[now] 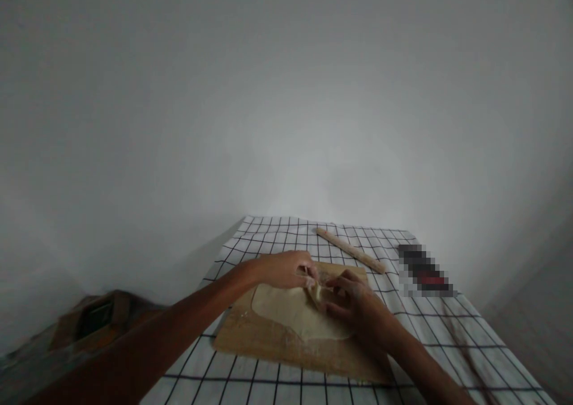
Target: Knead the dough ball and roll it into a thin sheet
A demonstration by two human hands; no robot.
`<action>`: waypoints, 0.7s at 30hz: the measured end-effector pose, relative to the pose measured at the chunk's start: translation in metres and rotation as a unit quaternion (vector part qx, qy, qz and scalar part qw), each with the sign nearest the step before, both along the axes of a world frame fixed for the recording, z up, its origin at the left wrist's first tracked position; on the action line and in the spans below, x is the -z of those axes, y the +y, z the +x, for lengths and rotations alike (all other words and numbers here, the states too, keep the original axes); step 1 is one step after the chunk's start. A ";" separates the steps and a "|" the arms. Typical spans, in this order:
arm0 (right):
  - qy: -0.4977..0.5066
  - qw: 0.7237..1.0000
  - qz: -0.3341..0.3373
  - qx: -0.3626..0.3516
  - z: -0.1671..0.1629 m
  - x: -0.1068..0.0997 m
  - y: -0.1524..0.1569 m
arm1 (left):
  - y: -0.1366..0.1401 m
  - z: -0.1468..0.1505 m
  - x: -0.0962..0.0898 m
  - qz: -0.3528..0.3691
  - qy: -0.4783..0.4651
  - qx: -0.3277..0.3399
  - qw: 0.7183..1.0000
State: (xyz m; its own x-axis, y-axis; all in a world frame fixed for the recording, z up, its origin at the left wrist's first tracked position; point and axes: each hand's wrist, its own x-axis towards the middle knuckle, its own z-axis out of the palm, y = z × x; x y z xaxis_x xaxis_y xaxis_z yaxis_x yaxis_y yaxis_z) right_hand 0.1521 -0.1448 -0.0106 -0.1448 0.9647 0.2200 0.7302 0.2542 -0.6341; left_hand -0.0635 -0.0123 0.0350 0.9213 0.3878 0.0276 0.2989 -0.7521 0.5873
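A flat sheet of pale dough [286,312] lies on a wooden board [255,352] in the middle of the table. My left hand [290,269] reaches across the board's far side, its fingers pinched on a raised fold of the dough. Close beside it, my right hand [351,300] grips the same fold from the right with thumb and fingers. The fold stands up between both hands. Parts of the dough's far and right edges are hidden under my hands.
Beyond the board a wooden rolling pin [351,250] lies slantwise on the checked tablecloth [277,229]. A blurred-out dark and red item [425,272] sits to the right. A cardboard box [96,321] stands low at the left, and a pale wall [286,95] rises behind the table.
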 end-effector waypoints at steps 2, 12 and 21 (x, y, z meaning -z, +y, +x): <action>-0.025 0.999 0.021 0.009 -0.007 -0.002 -0.002 | -0.004 -0.002 0.000 0.016 -0.010 -0.022 1.000; 0.048 0.995 0.083 0.031 -0.020 -0.008 -0.011 | -0.046 -0.016 0.010 0.208 -0.115 -0.160 0.958; 0.250 0.968 0.008 0.019 -0.008 -0.008 -0.026 | -0.058 -0.017 -0.001 0.251 -0.127 -0.176 0.943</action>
